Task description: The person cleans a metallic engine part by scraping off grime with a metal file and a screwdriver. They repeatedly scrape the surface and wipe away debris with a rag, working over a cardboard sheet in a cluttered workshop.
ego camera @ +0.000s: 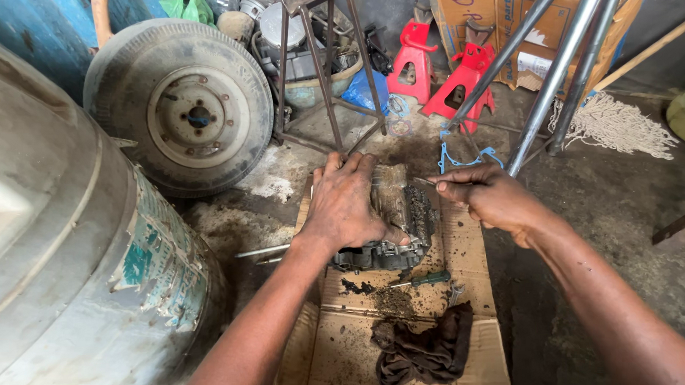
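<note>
— How will that engine casing (406,217) handle for you?

— Judging by its bulk and cast metal, it looks heavy and rigid, and the black grime over it will likely make it slippery. Your best hold is probably the ribbed outer edges, not the greasy face.

— Where does it sit relative to my hands?

— It lies at the centre of the frame on the flattened cardboard (477,250) spread on the floor. Your left hand (346,204) is spread flat over its left side, palm pressing down. Your right hand (490,198), just right of it, is pinched closed on a thin metal tool (425,182) whose tip touches the casing's upper edge.

— Anything near?

— A green-handled screwdriver (428,279) and a dark rag (420,347) lie below it.
</note>
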